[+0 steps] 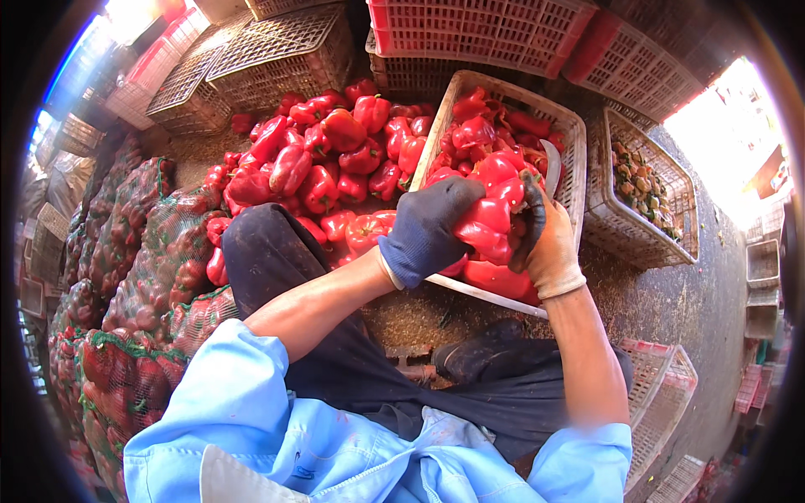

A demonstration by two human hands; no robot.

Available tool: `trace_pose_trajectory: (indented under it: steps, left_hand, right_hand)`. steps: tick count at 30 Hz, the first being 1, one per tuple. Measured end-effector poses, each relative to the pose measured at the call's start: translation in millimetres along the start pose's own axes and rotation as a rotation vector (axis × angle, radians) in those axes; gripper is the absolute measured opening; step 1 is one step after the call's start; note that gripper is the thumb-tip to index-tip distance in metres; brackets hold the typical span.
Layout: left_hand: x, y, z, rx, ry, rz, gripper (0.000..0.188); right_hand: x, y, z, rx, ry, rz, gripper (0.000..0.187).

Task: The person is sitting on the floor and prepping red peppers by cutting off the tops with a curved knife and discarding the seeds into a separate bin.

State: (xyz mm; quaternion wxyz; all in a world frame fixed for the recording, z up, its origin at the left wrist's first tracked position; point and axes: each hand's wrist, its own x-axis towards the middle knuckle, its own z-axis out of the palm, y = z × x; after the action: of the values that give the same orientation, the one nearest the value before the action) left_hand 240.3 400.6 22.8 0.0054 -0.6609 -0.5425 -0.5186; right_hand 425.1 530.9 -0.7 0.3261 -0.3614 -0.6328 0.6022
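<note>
My left hand (pixel 432 225), in a dark blue knit glove, is closed on the left side of a red bell pepper (pixel 488 225) above the near part of a pale plastic crate (pixel 576 180). My right hand (pixel 545 239), in a glove with orange and white back and dark fingers, is closed at the pepper's right side. A curved knife (pixel 552 168) stands up from behind this hand, its blade pointing away from me; its handle is hidden in the grip. More red peppers and pieces of them lie in the crate below.
A heap of whole red peppers (pixel 335 151) covers the floor left of the crate. Full mesh sacks (pixel 155 260) stand farther left. At right is a crate of green-brown scraps (pixel 644 189). Stacked crates (pixel 478 33) line the far side; another crate (pixel 658 402) sits near my right elbow.
</note>
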Motion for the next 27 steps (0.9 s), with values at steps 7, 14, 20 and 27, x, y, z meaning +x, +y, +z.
trace_pose_trajectory:
  steps: [7, 14, 20, 27]
  left_hand:
    - [2.1, -6.6, -6.9, -0.113, 0.092, -0.185, 0.045]
    - [6.4, -2.8, -11.3, -0.177, 0.104, -0.238, 0.039]
    - [13.1, -7.7, -16.0, -0.235, 0.111, -0.337, 0.034]
    - [18.5, -44.1, -21.4, -0.325, 0.211, -0.643, 0.031]
  right_hand:
    - [-2.2, -25.5, 3.6, -0.098, -0.013, -0.104, 0.032]
    - [-8.3, -44.7, -14.6, -0.011, -0.151, 0.033, 0.034]
    - [-16.9, -69.9, -16.6, 0.304, -0.202, 0.336, 0.028]
    - [-23.1, -79.9, -16.6, 0.187, -0.272, 0.3, 0.036]
